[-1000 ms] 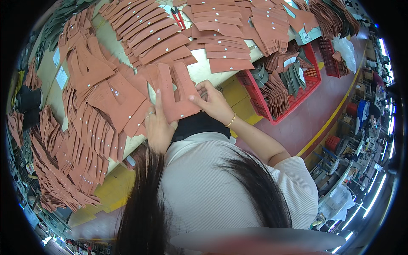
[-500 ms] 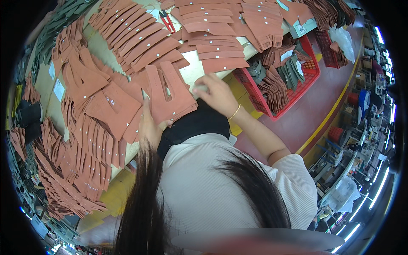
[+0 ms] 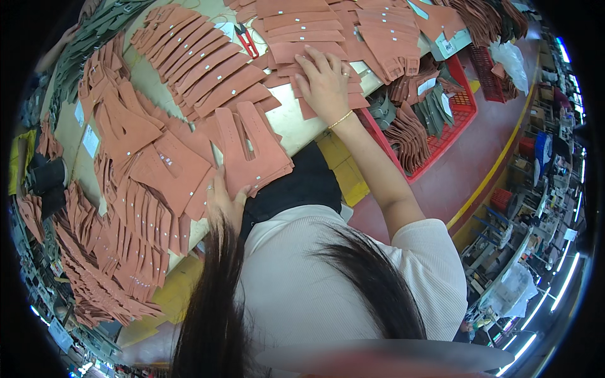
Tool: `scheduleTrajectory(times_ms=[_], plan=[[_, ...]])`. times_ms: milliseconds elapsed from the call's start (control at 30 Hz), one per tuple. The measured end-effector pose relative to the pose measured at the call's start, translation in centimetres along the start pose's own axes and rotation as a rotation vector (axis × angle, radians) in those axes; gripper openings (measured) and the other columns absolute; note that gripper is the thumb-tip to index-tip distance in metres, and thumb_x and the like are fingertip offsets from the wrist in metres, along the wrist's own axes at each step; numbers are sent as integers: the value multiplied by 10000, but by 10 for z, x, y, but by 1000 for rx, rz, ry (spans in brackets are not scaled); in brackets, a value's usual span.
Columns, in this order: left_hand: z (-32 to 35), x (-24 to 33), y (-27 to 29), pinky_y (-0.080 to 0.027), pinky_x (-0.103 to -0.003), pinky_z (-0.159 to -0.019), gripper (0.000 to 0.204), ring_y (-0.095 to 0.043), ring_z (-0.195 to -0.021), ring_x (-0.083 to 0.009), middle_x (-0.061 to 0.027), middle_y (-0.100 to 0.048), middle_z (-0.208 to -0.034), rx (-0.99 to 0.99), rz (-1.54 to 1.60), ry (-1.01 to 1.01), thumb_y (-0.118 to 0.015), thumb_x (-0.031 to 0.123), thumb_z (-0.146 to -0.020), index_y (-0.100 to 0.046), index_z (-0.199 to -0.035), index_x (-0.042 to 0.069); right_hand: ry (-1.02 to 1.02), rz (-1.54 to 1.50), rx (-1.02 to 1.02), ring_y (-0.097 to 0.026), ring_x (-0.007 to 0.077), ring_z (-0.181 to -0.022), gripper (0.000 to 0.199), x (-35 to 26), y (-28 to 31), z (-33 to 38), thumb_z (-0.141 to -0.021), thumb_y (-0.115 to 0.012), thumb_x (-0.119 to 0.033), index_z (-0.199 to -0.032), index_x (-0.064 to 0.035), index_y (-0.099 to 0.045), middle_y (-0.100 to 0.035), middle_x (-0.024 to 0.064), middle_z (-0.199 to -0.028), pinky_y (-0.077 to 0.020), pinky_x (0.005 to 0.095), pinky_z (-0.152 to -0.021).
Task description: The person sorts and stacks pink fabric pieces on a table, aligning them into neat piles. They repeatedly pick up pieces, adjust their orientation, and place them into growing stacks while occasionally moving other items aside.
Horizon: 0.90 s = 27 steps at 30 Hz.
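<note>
Right hand on crosswise leather strips

Two pale blue rectangular labels lie flat near the left edge of the surface, one above the other. A small white tag sits on a grey-green box at the far right corner. A clear plastic bag lies just beyond the surface's right end.
</note>
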<state>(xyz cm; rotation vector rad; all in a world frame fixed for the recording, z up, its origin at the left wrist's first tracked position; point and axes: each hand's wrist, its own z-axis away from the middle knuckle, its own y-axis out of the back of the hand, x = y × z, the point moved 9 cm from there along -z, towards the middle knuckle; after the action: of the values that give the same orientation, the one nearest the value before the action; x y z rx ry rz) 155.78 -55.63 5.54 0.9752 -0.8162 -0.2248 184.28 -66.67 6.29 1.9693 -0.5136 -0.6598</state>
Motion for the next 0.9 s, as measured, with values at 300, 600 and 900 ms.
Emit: scheduleTrajectory(times_ms=[300, 600, 900], plan=[[-1, 3, 5, -448, -496, -952, 650, -541, -1101, -411, -229, -541, -1165, 34, -63, -50, -814, 146, -763, -550, -1335, -16, 153, -48, -48, -449, 257, -1358, 539, -21, -23, -16, -881, -697, -392, -1320, -94, -597, -564, 45, -1407, -357, 455, -1073], [0, -4, 4, -455, -470, -932, 594, -561, -1056, -405, -219, -554, -1122, 95, 27, -44, -810, 102, -747, -575, -1278, -24, 179, -2, -58, -448, 281, -1365, 550, -33, -35, -21, -895, -676, -421, -1336, -101, -601, -545, 47, -1433, -347, 470, -1092], [-12, -30, -6, -495, -398, -770, 375, -608, -845, -287, -159, -610, -914, -46, 287, 163, -765, 96, -823, -626, -1157, -6, -26, -307, 43, -540, 293, -1195, 224, 22, 8, 10, -870, -668, -150, -1085, -112, -716, -623, 84, -1214, -398, 459, -1010]])
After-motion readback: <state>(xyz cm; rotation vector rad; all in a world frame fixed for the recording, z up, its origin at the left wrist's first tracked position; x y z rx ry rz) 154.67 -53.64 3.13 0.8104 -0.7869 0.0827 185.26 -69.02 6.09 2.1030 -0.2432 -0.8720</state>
